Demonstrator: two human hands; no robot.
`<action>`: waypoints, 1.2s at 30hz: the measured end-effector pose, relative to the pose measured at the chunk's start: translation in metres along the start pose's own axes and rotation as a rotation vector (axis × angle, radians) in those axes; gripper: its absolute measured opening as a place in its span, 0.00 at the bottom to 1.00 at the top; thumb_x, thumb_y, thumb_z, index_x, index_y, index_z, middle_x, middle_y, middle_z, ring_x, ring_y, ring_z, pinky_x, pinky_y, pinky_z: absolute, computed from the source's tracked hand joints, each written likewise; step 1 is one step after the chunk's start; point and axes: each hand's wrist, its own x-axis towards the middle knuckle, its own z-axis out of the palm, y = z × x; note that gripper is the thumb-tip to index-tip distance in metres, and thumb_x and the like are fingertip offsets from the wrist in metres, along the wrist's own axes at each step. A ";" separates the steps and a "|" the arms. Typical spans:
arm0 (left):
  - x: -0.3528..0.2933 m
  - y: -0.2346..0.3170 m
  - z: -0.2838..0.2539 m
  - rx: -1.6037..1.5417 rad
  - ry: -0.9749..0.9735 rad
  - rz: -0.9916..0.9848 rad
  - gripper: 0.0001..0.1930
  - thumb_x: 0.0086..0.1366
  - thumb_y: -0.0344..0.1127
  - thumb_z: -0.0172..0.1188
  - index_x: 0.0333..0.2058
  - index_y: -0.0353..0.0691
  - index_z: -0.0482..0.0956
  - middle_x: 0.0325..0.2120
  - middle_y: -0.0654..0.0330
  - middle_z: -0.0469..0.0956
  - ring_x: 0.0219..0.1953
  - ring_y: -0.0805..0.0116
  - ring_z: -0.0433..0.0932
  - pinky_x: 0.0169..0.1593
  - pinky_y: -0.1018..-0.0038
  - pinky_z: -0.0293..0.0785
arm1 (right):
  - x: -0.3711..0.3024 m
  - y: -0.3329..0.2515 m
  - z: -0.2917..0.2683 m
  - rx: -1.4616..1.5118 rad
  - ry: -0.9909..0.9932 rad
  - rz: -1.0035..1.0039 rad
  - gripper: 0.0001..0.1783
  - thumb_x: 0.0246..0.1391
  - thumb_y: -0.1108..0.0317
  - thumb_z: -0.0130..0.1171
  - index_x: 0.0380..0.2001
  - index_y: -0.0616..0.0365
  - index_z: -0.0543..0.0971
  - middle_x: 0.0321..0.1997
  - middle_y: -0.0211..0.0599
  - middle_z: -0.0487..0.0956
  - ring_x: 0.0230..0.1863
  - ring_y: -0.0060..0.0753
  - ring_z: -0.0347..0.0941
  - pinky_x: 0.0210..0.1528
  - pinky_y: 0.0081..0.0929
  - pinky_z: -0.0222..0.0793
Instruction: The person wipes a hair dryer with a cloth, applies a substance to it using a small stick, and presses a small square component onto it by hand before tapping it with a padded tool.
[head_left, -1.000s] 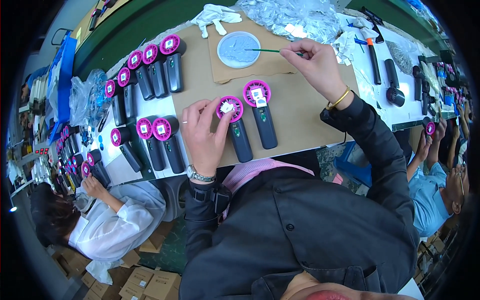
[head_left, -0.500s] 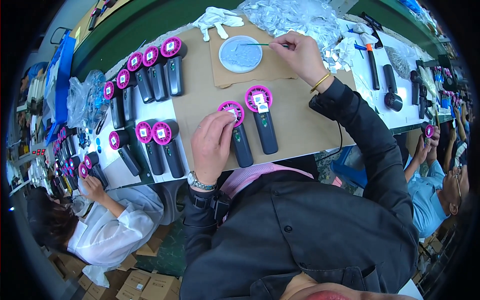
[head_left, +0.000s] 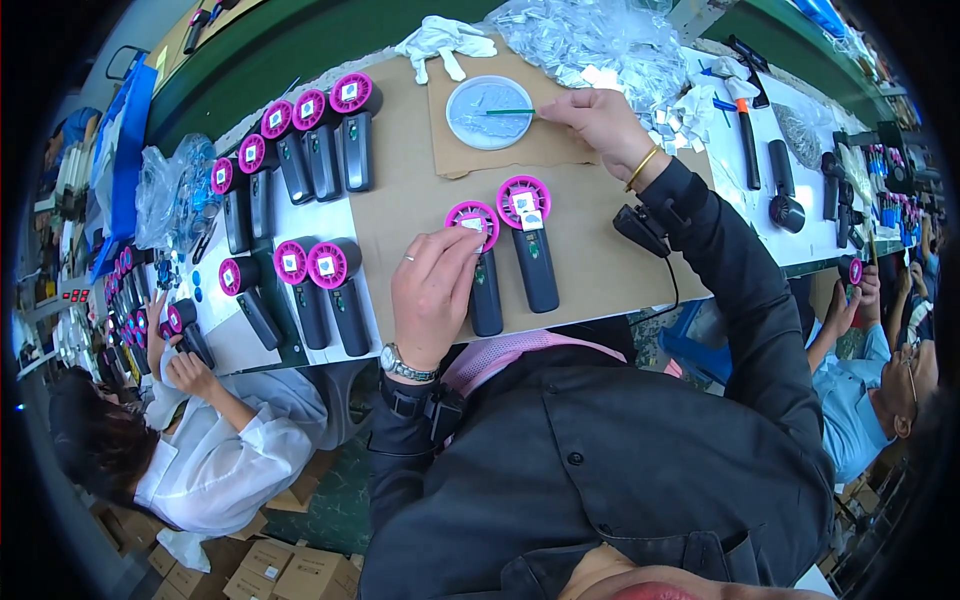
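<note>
My right hand [head_left: 600, 125] pinches a thin green stick [head_left: 512, 112] above a round white dish [head_left: 488, 140] of pale bluish paste. The stick's far end lies over the paste. Closed fingertips of my left hand [head_left: 430, 295] meet at a small white square [head_left: 472, 224] on the pink head of a dark handheld fan [head_left: 485, 295]. That fan lies on brown cardboard, its handle beside my hand. Just right of it is a second handheld fan [head_left: 538, 270], with white squares bearing pale blue patches on its pink head.
More pink-headed fans [head_left: 355, 150] lie in groups to the left. Beyond the dish are a white glove [head_left: 445, 40] and clear plastic bags [head_left: 590, 45]; loose white squares [head_left: 675, 128] and an orange-and-black hammer [head_left: 746, 135] lie right. Co-workers sit on both sides.
The green stick has shifted slightly right and down over the dish with my right hand. My left hand stays at the same fan. The left co-worker's hands have moved.
</note>
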 end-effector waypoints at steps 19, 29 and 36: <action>-0.006 -0.005 0.013 0.167 0.047 0.097 0.18 0.56 0.20 0.68 0.47 0.37 0.85 0.43 0.55 0.83 0.41 0.54 0.82 0.41 0.62 0.81 | -0.038 -0.037 -0.018 0.336 -0.018 -0.088 0.12 0.65 0.64 0.69 0.43 0.63 0.88 0.24 0.18 0.71 0.25 0.12 0.57 0.28 0.17 0.53; -0.012 -0.004 0.010 0.212 0.050 0.105 0.18 0.58 0.21 0.72 0.48 0.38 0.87 0.40 0.57 0.81 0.36 0.59 0.81 0.38 0.64 0.78 | -0.037 -0.015 -0.029 0.289 -0.040 0.064 0.15 0.66 0.65 0.67 0.50 0.66 0.85 0.26 0.16 0.69 0.26 0.11 0.57 0.27 0.17 0.51; -0.015 -0.005 0.009 0.228 0.035 0.099 0.20 0.57 0.23 0.68 0.49 0.40 0.86 0.41 0.58 0.80 0.39 0.58 0.80 0.41 0.63 0.77 | -0.046 -0.040 -0.041 0.414 -0.110 0.001 0.15 0.67 0.66 0.66 0.51 0.65 0.85 0.27 0.16 0.68 0.26 0.11 0.56 0.27 0.16 0.50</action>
